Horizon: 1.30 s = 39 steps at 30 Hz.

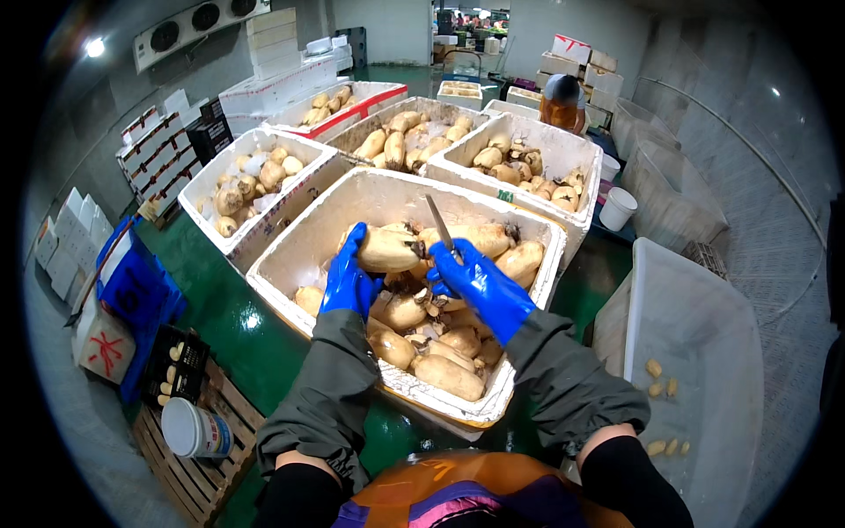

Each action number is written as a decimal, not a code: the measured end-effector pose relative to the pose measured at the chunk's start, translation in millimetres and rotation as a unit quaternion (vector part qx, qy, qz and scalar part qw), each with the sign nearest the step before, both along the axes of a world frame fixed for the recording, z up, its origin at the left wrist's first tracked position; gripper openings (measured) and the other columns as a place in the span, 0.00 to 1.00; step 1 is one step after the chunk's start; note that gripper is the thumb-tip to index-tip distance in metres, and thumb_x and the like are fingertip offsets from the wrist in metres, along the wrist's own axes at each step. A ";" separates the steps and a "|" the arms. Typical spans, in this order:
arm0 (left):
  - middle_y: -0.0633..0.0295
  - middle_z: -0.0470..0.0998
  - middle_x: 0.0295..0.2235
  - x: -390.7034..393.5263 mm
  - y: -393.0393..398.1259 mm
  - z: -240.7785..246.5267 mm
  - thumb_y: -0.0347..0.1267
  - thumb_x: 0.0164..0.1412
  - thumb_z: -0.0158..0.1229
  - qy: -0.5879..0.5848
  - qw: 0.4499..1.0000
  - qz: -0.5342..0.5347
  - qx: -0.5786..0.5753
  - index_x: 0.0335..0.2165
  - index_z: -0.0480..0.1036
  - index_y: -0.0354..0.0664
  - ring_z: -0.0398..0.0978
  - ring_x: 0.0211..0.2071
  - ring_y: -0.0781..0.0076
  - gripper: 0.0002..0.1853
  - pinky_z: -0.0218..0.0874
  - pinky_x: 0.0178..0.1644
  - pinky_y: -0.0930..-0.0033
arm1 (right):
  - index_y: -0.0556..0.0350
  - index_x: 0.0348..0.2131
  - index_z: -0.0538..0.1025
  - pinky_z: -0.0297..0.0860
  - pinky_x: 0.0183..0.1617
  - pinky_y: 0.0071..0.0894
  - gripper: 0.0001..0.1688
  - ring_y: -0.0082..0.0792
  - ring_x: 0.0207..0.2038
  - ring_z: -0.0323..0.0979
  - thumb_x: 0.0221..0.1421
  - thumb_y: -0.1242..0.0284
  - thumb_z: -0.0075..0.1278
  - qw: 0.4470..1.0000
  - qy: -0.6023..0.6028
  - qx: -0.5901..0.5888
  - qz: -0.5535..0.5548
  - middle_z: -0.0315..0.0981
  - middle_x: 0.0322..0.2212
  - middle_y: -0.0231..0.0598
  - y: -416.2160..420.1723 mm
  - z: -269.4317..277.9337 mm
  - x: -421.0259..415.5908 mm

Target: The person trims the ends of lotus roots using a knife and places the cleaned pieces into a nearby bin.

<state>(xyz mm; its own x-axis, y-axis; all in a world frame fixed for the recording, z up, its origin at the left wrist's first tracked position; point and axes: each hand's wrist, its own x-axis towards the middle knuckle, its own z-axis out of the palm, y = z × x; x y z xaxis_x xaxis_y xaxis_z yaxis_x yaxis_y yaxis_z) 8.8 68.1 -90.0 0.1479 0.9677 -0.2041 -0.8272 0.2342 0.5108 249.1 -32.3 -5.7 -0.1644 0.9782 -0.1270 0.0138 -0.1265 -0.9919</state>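
Observation:
My left hand (350,280), in a blue rubber glove, holds a thick lotus root segment (388,249) by its left end, above a foam box (284,264) of lotus roots. The segment's dark, cut-looking end faces right. In my right hand (478,280), gloved the same way, is a knife (438,219) with its blade pointing up and away from me. The blade is just right of the segment's dark end; whether they touch cannot be told. Below both hands, more lotus roots (449,377) and small trimmed pieces lie in the box.
More foam boxes of lotus roots (254,188) stand beyond. At right is a large white tub (693,396) with water and a few pieces. A white bucket (191,428) and black crate (173,369) rest on a wooden pallet (178,472) at left. Another person (563,105) works at the back right.

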 end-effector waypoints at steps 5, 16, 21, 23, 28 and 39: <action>0.46 0.77 0.60 11.5 -20.6 24.5 0.52 0.64 0.72 0.127 0.990 0.032 0.051 0.64 0.70 0.41 0.77 0.60 0.47 0.40 0.72 0.64 0.40 | 0.63 0.63 0.72 0.77 0.58 0.35 0.36 0.33 0.50 0.79 0.77 0.49 0.52 0.998 0.003 -0.019 0.053 0.78 0.50 0.48 -12.7 -22.2 10.9; 0.28 0.62 0.70 10.0 -17.2 49.9 0.68 0.73 0.42 -0.104 0.917 -0.373 0.093 0.72 0.57 0.28 0.61 0.71 0.28 0.54 0.52 0.77 0.36 | 0.61 0.62 0.76 0.75 0.58 0.31 0.31 0.30 0.54 0.77 0.79 0.53 0.50 0.959 0.268 -0.070 0.058 0.80 0.51 0.39 -8.1 -31.7 31.9; 0.37 0.74 0.62 20.5 9.8 30.7 0.54 0.81 0.37 0.058 0.882 -0.423 0.201 0.67 0.66 0.33 0.72 0.65 0.38 0.37 0.60 0.73 0.41 | 0.59 0.54 0.81 0.77 0.48 0.28 0.28 0.28 0.42 0.80 0.77 0.51 0.51 0.971 0.210 -0.077 0.079 0.83 0.42 0.37 -15.6 -21.3 42.3; 0.41 0.76 0.62 6.7 15.8 33.8 0.50 0.82 0.40 0.019 0.859 -0.493 0.138 0.68 0.66 0.35 0.76 0.62 0.40 0.33 0.66 0.70 0.43 | 0.58 0.53 0.82 0.76 0.46 0.26 0.28 0.26 0.41 0.80 0.77 0.51 0.51 0.972 0.202 -0.090 0.085 0.84 0.42 0.38 -12.3 -26.1 41.0; 0.41 0.76 0.62 49.7 -79.3 123.1 0.50 0.80 0.50 0.250 0.840 -0.452 0.166 0.69 0.64 0.31 0.77 0.62 0.47 0.36 0.70 0.67 0.47 | 0.57 0.54 0.82 0.78 0.42 0.25 0.28 0.26 0.37 0.81 0.76 0.51 0.54 0.965 0.217 -0.121 0.089 0.85 0.40 0.38 0.4 -56.2 67.5; 0.39 0.64 0.70 22.9 -119.2 142.3 0.36 0.58 0.80 0.549 0.782 -0.180 0.234 0.75 0.51 0.33 0.65 0.71 0.47 0.59 0.59 0.74 0.46 | 0.64 0.57 0.76 0.75 0.45 0.28 0.30 0.23 0.42 0.73 0.69 0.59 0.66 0.970 0.144 0.194 0.022 0.79 0.42 0.35 37.5 -45.8 12.1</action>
